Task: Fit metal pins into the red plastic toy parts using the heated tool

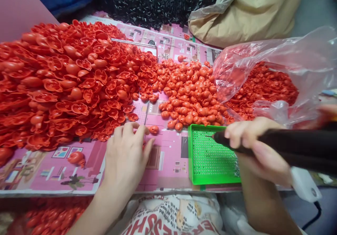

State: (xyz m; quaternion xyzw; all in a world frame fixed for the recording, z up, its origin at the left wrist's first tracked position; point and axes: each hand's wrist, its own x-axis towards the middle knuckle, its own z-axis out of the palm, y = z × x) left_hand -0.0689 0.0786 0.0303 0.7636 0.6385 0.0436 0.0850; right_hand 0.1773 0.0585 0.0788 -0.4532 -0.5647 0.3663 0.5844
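Observation:
My left hand point(129, 154) rests palm down on the pink printed table cover point(168, 161), fingers curled over a small red plastic piece that shows between them. Another red piece point(153, 129) lies just past its fingertips. My right hand point(259, 147) is closed round a black electric screwdriver point(289, 145), whose tip hovers over the far left part of a green perforated tray point(207, 158). A large heap of red plastic shells point(65, 84) lies at the left. A smaller heap of rounded red pieces point(192, 94) lies beyond the tray.
A clear plastic bag point(276, 77) with more red parts lies at the right. A pile of black parts point(147, 3) and a beige sack point(250, 14) sit at the back. One stray red piece point(77, 158) lies near the front left. More red parts show below the table edge point(52, 217).

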